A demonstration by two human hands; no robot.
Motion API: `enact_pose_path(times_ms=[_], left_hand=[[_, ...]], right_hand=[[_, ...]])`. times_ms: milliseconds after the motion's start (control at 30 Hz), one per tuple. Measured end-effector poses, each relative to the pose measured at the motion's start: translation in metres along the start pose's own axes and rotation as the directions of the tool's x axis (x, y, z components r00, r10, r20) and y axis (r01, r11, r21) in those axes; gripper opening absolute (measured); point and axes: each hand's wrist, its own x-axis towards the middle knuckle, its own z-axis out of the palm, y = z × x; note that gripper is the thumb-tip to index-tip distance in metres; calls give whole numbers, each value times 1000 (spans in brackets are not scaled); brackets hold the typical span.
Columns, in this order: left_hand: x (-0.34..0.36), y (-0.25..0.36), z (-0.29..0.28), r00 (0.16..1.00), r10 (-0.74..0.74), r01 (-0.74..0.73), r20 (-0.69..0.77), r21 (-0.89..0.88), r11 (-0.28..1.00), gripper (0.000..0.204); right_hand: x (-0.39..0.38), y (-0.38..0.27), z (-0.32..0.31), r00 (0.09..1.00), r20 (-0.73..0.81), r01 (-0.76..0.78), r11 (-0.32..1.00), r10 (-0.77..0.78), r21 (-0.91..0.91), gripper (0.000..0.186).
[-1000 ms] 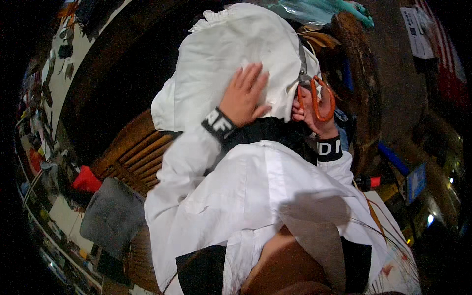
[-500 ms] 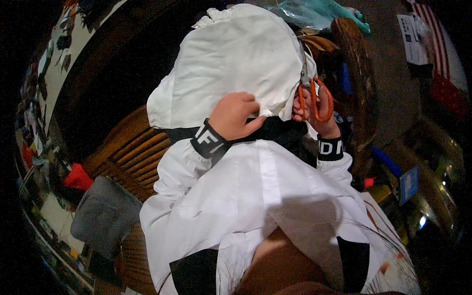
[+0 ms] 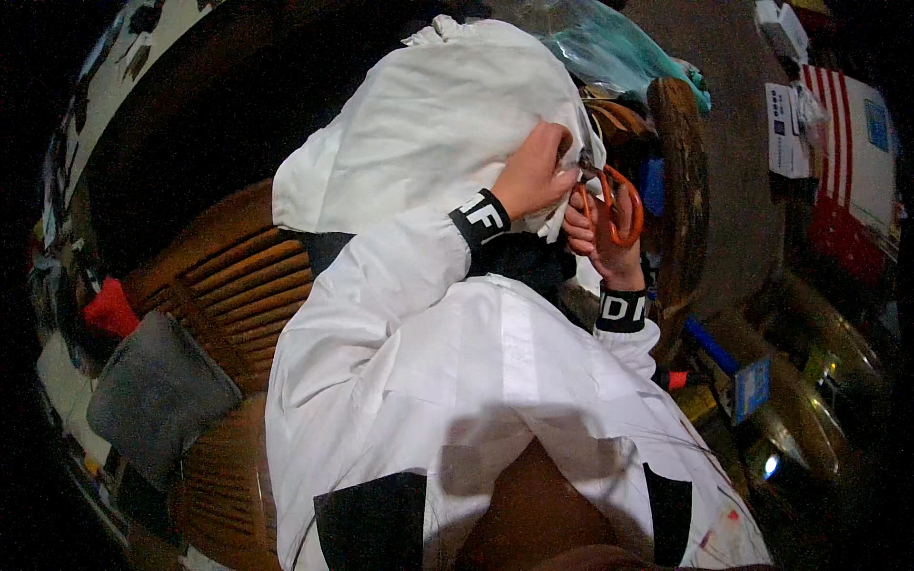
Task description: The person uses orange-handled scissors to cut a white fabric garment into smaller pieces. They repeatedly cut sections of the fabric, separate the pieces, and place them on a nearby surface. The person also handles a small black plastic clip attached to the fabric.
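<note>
A white cloth garment (image 3: 419, 124) lies spread over my lap, its gathered end farthest from me. My left hand (image 3: 539, 176) pinches the cloth near its right edge, just beside the scissors' blades. In my right hand (image 3: 602, 238) are scissors (image 3: 624, 214) with orange handles, the fingers wrapped round the loops. The blades point away from me along the garment's right edge and are partly hidden by the cloth. A loose strip of white fabric (image 3: 552, 226) hangs below my left hand.
I sit on a slatted wooden seat (image 3: 238, 276) with a grey cushion (image 3: 162, 390) at left. A thick wooden armrest (image 3: 681, 171) stands close to my right hand. Beyond the garment lies a clear and green plastic bag (image 3: 619, 48). A white box (image 3: 788, 128) sits at far right.
My left hand has moved right and away from me, from the cloth's near edge to beside the blades. My right hand still holds the scissors, slightly lower.
</note>
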Motion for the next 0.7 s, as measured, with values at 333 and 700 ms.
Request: enact_pose_path(times_ms=[333,700], left_hand=[[12,14,8,994,-100,106,-34,316,943,40],[16,16,-3,997,-55,37,49,315,948,15]], right_hand=[[3,1,5,998,-58,33,997,-38,-75,54],[10,9,2,966,-213,91,966,-144,-240,51]])
